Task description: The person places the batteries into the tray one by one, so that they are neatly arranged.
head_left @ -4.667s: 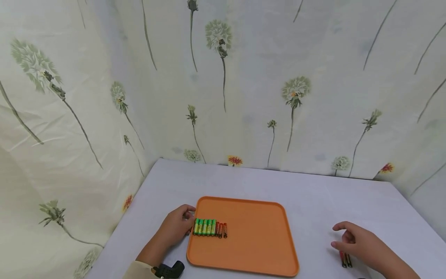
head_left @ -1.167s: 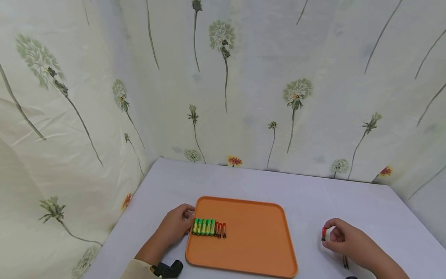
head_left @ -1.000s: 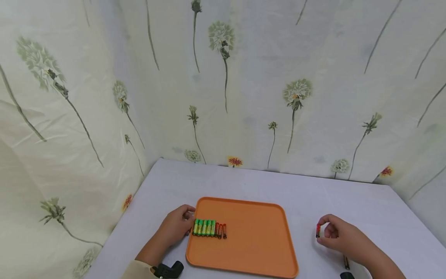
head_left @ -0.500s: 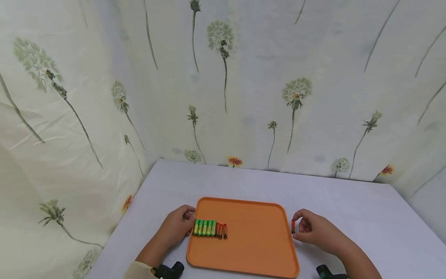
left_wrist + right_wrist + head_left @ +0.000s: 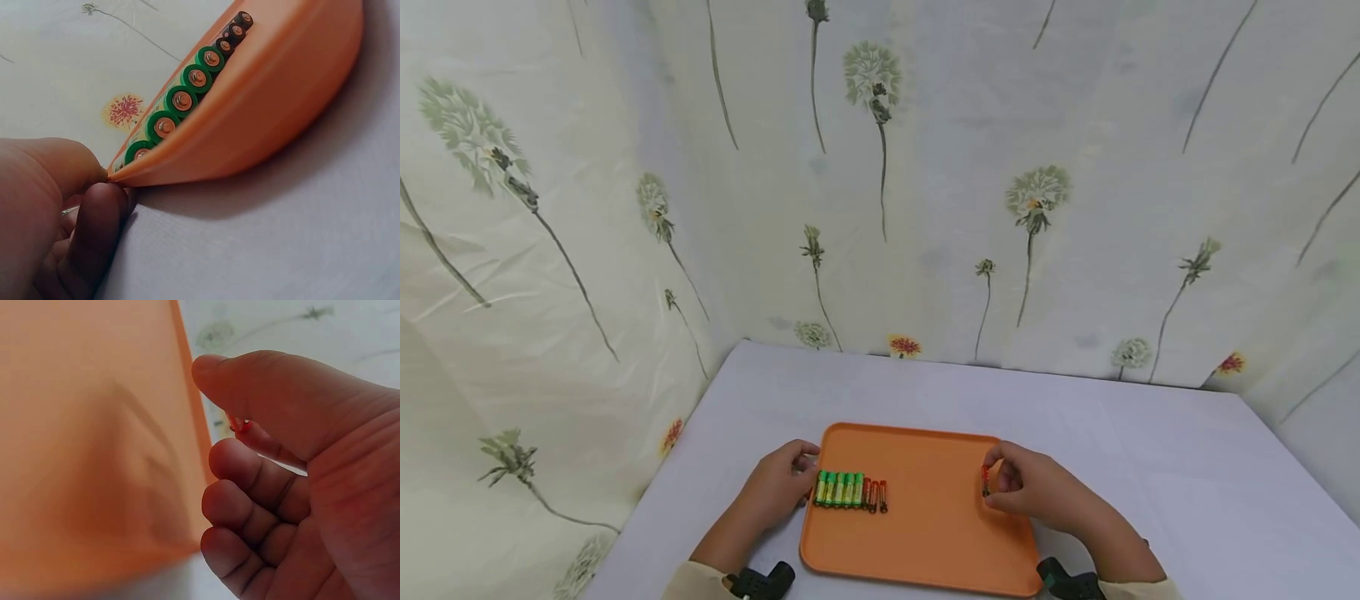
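Observation:
In the head view, my left hand (image 5: 778, 486) pinches the left rim of an orange tray (image 5: 940, 542) between thumb and finger; the left wrist view shows the grip at the tray's edge. Several green AA batteries (image 5: 841, 489) lie side by side in the tray next to that hand. Thinner red-and-black AAA batteries (image 5: 874, 495) continue the row to the right. My right hand (image 5: 1033, 487) holds another AAA battery (image 5: 986, 481) upright between thumb and index finger, over the tray's right part. In the right wrist view the thumb mostly hides this battery.
The tray stands on a table with a white cloth (image 5: 850, 379). Behind and to the left hangs a curtain (image 5: 940, 167) printed with dandelions. A small dark tip (image 5: 1145, 542) shows beside my right forearm. Black wrist devices (image 5: 763, 581) sit on both wrists.
My right hand picked up a AAA battery from the table at the right and carried it left over the tray. My left hand has stayed at the tray's rim.

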A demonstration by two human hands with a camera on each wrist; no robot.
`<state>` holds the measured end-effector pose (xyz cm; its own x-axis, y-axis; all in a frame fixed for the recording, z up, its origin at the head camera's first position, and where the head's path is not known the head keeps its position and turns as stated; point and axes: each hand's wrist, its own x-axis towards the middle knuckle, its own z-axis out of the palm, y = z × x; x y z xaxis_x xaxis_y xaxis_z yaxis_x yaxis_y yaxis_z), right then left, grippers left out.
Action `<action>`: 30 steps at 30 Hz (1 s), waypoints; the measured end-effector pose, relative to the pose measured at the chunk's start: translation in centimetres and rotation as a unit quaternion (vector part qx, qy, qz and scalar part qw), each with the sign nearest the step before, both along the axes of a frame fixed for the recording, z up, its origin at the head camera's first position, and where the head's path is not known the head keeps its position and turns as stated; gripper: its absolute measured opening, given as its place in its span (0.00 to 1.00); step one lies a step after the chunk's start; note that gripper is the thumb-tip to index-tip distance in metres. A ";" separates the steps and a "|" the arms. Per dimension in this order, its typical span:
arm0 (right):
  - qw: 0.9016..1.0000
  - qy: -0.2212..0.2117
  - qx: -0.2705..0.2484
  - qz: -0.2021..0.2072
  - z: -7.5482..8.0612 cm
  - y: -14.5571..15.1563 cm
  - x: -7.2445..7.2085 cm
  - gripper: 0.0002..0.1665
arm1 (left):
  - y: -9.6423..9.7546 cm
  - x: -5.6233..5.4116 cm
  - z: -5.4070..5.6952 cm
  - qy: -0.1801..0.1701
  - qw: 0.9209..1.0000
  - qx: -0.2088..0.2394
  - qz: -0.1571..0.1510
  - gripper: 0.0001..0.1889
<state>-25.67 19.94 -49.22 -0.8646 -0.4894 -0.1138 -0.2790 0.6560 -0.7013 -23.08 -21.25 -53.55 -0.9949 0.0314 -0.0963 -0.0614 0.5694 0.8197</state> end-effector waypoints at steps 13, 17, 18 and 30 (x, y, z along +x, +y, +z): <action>0.999 0.017 0.016 0.043 -0.6 -4.2 -0.3 0.23 | -0.1 0.1 0.4 0.001 1.000 0.002 -0.003 0.15; 0.998 0.024 0.027 0.060 -0.8 -5.4 -0.2 0.22 | -0.1 0.1 0.2 0.001 1.000 0.000 -0.004 0.15; 0.997 0.027 0.028 0.065 -0.9 -5.7 -0.2 0.22 | -0.1 0.1 0.2 0.001 1.000 0.001 -0.004 0.15; 0.995 0.046 0.051 0.072 -0.9 -8.6 0.3 0.21 | -0.1 0.1 0.5 0.001 1.000 -0.001 -0.006 0.15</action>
